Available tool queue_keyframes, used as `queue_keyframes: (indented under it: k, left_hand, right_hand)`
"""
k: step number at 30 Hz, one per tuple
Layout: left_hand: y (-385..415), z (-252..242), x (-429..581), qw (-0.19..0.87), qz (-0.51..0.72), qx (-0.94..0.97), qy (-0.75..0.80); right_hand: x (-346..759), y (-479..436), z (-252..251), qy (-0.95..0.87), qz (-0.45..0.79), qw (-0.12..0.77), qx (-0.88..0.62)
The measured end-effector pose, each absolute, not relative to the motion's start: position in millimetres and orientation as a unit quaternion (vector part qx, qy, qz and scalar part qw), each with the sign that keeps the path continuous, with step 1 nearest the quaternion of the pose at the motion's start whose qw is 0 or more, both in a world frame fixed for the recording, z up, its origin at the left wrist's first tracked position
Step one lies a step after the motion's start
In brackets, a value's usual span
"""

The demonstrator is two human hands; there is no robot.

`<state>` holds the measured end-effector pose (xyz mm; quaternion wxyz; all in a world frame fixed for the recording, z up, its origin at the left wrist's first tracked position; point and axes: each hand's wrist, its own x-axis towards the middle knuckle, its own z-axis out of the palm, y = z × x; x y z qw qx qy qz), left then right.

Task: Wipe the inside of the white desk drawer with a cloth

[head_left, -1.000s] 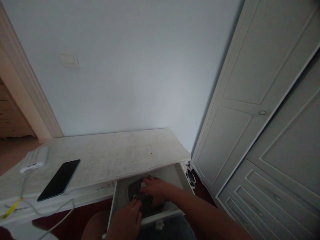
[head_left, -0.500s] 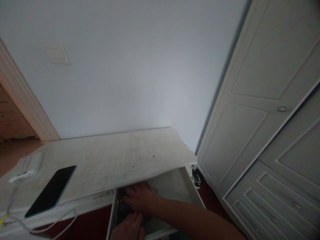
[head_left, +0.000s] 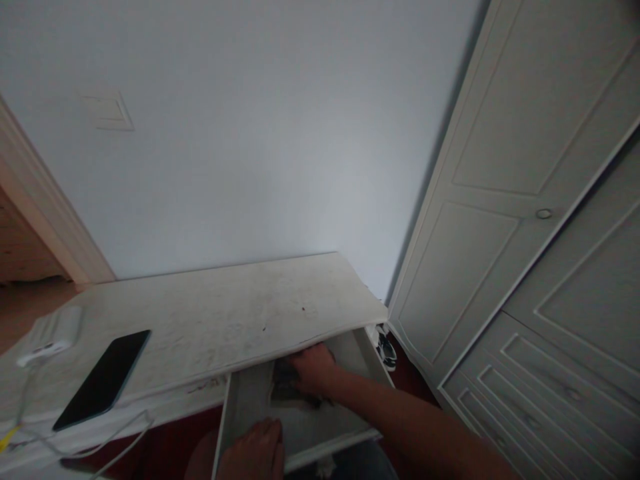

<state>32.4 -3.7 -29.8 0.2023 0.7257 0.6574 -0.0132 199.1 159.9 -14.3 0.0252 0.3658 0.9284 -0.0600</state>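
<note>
A white drawer (head_left: 345, 437) is pulled out from under the tabletop. Inside it, my right hand (head_left: 316, 373) presses with bent fingers on a dark, flat cloth (head_left: 285, 385) lying on the drawer bottom. Part of that cloth is hidden under the hand, and the dim light blurs its detail. My left hand (head_left: 257, 450) is closed over the drawer's near left corner, its fingers together and curled at the front edge; its fingertips are hidden.
The worn white table (head_left: 200, 313) stands against the wall. A dark phone (head_left: 103, 380) and a white power strip (head_left: 53, 333) with a cable lie at its left. A grey-white wardrobe (head_left: 465, 267) rises at the right, with a shoe (head_left: 386, 350) on the red floor beside the table.
My right hand has moved right inside the drawer, with the dark cloth shifting the same way and showing more. The left hand stays at the drawer's near left corner, now apart from the right.
</note>
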Motion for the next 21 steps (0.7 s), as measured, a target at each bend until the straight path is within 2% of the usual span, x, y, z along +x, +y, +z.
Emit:
queue_keyframes:
  k: [6,12,16,21]
  left_hand:
    - [-8.0,-19.6,40.6,0.167,-0.009,0.727,0.665]
    - [-7.8,-20.6,40.5,0.172,0.006,0.735,0.656]
    - [-6.6,-27.9,41.0,0.151,-0.005,0.732,0.664]
    - [-7.7,-40.5,41.7,0.123,0.002,0.726,0.676]
  right_hand:
    - [268.8,172.9,1.8,0.906,-0.062,0.052,0.416]
    - [281.8,151.0,-0.6,0.948,-0.074,0.106,0.29]
    - [245.6,135.0,-16.5,0.985,-0.065,0.065,0.143]
    - [175.8,131.6,-40.5,0.997,-0.028,-0.008,0.076]
